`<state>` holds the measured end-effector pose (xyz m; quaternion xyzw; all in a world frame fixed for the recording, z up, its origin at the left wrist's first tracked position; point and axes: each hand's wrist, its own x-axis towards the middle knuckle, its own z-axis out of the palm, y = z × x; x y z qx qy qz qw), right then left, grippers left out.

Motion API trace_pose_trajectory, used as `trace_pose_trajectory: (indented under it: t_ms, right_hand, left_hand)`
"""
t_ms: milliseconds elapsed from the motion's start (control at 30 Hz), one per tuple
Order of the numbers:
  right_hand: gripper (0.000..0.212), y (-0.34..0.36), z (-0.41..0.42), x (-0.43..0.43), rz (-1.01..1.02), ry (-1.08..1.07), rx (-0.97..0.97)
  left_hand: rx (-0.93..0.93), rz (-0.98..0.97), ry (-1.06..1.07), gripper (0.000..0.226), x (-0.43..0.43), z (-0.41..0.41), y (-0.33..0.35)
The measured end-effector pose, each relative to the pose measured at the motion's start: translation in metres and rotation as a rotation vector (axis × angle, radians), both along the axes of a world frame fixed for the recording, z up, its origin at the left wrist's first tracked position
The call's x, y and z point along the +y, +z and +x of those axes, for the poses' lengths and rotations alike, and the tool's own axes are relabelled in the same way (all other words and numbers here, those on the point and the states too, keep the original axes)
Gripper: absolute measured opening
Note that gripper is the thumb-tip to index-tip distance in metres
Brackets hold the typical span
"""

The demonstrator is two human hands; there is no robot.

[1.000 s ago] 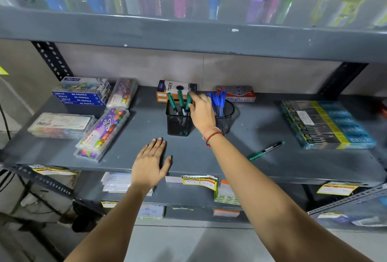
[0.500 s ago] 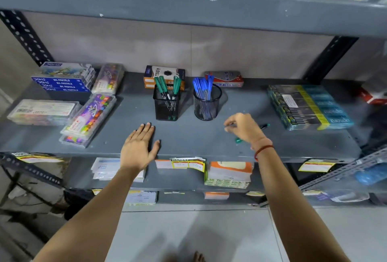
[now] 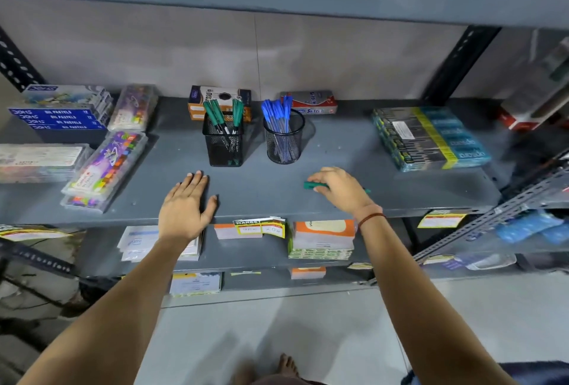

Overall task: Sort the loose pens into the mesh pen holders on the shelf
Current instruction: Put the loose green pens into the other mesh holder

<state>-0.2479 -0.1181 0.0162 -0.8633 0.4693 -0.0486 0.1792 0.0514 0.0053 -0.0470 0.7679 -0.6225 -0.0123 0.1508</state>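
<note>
Grey metal shelf [image 3: 354, 150], broad and bare in the middle, flanked by boxed pastels at the left and a shrink-wrapped pack at the right. Toward the back of it, two mesh pen holders just beside each other: square holder [image 3: 223, 146] with green pens [image 3: 220, 115] leaning in it, round holder [image 3: 284, 141] crowded with blue pens [image 3: 278, 110].

Nearer the front edge, left hand [image 3: 184, 206] flat on the shelf, fingers spread, gripping nothing, apparently only bracing. Right hand [image 3: 338, 189] curled low over the last loose green pen [image 3: 312, 185], fingertips closed round its barrel; capped end poking out to the left of the fingers, a sliver of the other end showing past the wrist side. Cannot tell whether lifted clear of the surface or only just pinched against it.

As to handling, probably: very light, stiff, slim plastic, smooth enough to roll or twist between the fingers; not fragile. Best held mid-barrel with thumb against two fingers, then tipped upright. Matches the green lot, so likely bound for the square holder, which lies up and to the left of the right hand. Worth aiming for a gap between the leaning pens, since a jab against them could rock the light mesh cup
</note>
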Motion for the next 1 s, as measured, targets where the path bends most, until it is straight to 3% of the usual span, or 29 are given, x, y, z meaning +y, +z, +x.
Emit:
trace_pose_trajectory:
  t_ms: [100, 267, 400, 500, 600, 767, 1000]
  right_hand:
    - [0.034, 0.01, 0.033, 0.008, 0.008, 0.034, -0.165]
    - [0.041, 0.069, 0.095, 0.011, -0.06, 0.056, -0.618]
    - [0.033, 0.113, 0.138, -0.005, -0.29, -0.064, -0.947]
    - [0.028, 0.118, 0.158, -0.016, -0.44, -0.175, -1.043]
    - [0.027, 0.096, 0.172, -0.022, -0.411, -0.216, -0.966]
    - [0.025, 0.046, 0.191, -0.03, -0.254, -0.257, -0.656]
    - [0.05, 0.041, 0.214, -0.03, -0.207, -0.196, -0.394]
  left_hand:
    - [0.003, -0.006, -0.002, 0.066, 0.001, 0.0, 0.001]
    - [0.006, 0.0, 0.003, 0.065, 0.001, 0.0, 0.001]
    - [0.012, -0.006, 0.01, 0.065, 0.001, 0.0, 0.003]
    - [0.01, -0.007, 0.01, 0.064, 0.002, -0.001, 0.004]
    - [0.011, -0.007, 0.014, 0.063, 0.002, -0.002, 0.004]
    - [0.012, -0.016, 0.015, 0.061, 0.002, -0.002, 0.003]
    - [0.006, -0.035, 0.013, 0.061, 0.001, 0.0, 0.002]
